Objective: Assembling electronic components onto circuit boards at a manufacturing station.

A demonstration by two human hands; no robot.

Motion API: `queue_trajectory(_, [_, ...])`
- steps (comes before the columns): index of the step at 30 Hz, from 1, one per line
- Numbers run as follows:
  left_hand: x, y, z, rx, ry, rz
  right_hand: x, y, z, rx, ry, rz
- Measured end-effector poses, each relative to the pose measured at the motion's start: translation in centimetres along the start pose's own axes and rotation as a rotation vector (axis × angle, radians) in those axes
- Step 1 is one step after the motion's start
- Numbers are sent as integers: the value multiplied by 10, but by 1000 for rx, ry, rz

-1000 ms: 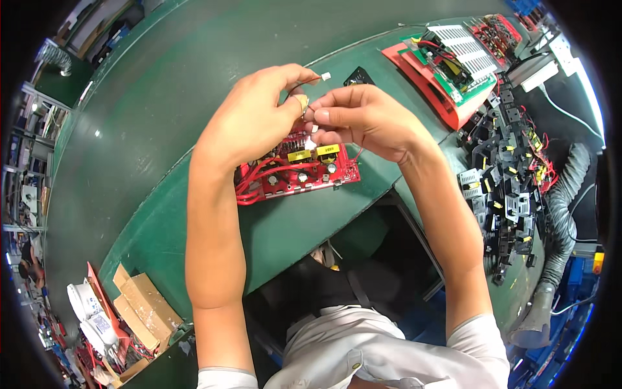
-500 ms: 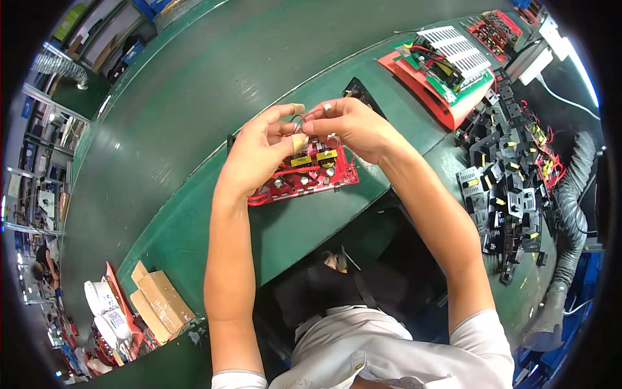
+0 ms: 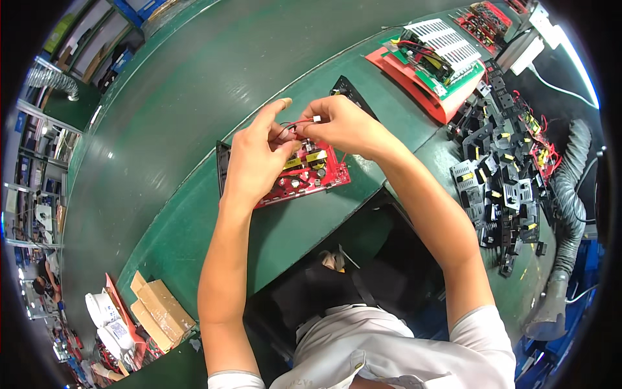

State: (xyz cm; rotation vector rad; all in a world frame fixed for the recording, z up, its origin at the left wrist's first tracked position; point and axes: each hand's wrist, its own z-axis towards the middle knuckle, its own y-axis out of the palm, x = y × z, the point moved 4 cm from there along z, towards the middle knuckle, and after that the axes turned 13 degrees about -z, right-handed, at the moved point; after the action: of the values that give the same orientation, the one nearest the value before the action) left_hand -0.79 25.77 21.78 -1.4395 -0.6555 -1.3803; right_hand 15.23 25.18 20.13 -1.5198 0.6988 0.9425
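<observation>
A red circuit board with yellow-taped parts and capacitors lies on the green bench in front of me, between black panels on its left and far right sides. Over its far side, my right hand pinches thin red and black wires that end in a small white plug. My left hand meets it there, thumb and bent fingers closed around the same wires while the index finger stretches away. Tan covers sit on its index finger and thumb. The exact grip is partly hidden behind the fingers.
A green board under a slotted white metal cover rests on red sheets at the far right. Many black brackets are heaped on the right, beside a grey flexible duct. An opened cardboard box stands at the near left.
The white plug now sticks out above my right fingers. My left index finger has straightened away from the wires, and the left hand has turned slightly. The whole view has shifted a little.
</observation>
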Motion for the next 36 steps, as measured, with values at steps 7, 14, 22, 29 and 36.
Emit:
queue_trajectory(7, [-2, 0, -1, -11, 43, 104, -6, -4, -1, -35, 39, -91])
queue_trajectory(14, [3, -28, 2, -57, -58, -118, 17, -3, 5, -28, 76, 71])
queue_trajectory(22, [5, -21, -7, -347, 4, 383, 8, -2, -1, 209, -260, -403])
queue_trajectory(29, [-5, -18, -8, -488, -136, 580, 13, 9, -9, 143, -519, -559])
queue_trajectory(36, [-6, -17, -12, -538, -141, 595, 11, 13, -15, 123, -481, -593])
